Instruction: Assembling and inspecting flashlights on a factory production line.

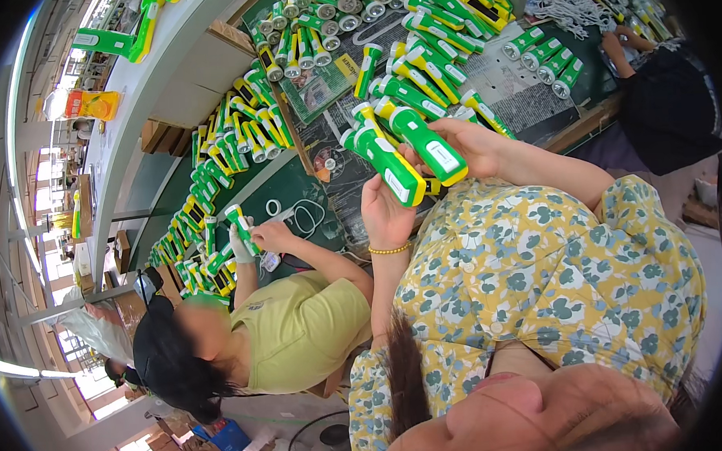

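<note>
Held over the near edge of the bench are green, yellow and white flashlights. My left hand [387,216], with a yellow bead bracelet at its wrist, is closed around one flashlight [392,168]. My right hand [473,144] grips a second flashlight [428,143], side by side with the first. Each shows a white switch panel facing up. Yellow flashlight parts show just behind these two; whether a hand holds them as well, I cannot tell. Some of my fingers are hidden behind the flashlight bodies. Past my hands, a loose flashlight [367,70] lies on the bench.
A large pile of flashlights [437,38] covers the far bench, with a short row [544,61] at right. White cords [566,6] lie beyond. A co-worker in a light green shirt [301,331] handles a flashlight [241,229] at left. Another person's dark-clothed arm [669,103] is at right.
</note>
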A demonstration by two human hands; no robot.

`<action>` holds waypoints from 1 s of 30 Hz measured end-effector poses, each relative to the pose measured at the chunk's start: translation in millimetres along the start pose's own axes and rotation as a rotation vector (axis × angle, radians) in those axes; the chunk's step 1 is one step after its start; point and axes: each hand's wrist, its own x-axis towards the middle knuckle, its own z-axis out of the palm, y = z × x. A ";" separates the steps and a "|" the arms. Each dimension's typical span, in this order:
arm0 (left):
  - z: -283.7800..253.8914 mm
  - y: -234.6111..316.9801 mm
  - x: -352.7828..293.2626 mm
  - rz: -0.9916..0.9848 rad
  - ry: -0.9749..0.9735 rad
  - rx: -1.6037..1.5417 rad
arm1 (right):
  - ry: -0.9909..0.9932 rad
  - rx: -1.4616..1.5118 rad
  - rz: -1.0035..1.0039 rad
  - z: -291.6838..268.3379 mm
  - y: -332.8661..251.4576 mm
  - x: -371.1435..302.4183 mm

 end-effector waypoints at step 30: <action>4.9 -7.9 -17.4 0.065 -0.098 0.393 | -0.119 -0.160 -0.116 19.8 5.5 -20.3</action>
